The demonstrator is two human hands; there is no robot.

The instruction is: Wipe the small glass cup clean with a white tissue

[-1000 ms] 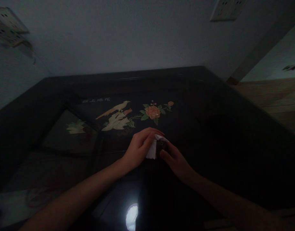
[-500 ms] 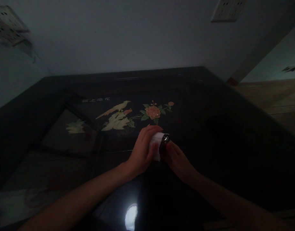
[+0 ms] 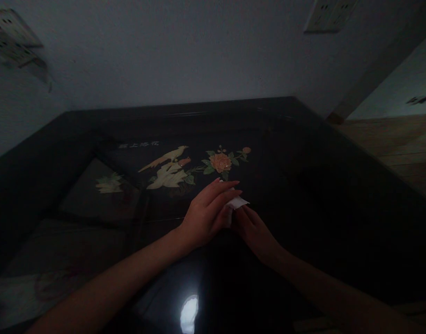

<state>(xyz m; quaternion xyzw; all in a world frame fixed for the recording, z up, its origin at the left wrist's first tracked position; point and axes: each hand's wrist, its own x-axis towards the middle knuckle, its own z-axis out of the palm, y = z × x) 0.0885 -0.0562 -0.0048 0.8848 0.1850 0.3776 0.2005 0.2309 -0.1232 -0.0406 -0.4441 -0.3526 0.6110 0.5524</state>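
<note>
My left hand (image 3: 206, 213) rests low over a black lacquered table (image 3: 320, 195), its fingers stretched forward and pressing a white tissue (image 3: 238, 202) against whatever my right hand holds. My right hand (image 3: 253, 229) meets it from the right with fingers curled under the tissue. The small dark round object seen between the hands a moment ago is now covered by the tissue and the fingers. The room is very dim.
The tabletop carries a pale bird inlay (image 3: 167, 169) and an orange flower (image 3: 220, 162) just beyond the hands. A lamp reflection (image 3: 189, 313) shines near the front edge. Wall sockets (image 3: 329, 16) sit above, and wooden floor (image 3: 401, 144) lies to the right.
The shiny dark object showed between the hands before; now the tissue and my left fingers have slid forward over it. Both hands stay in the same spot.
</note>
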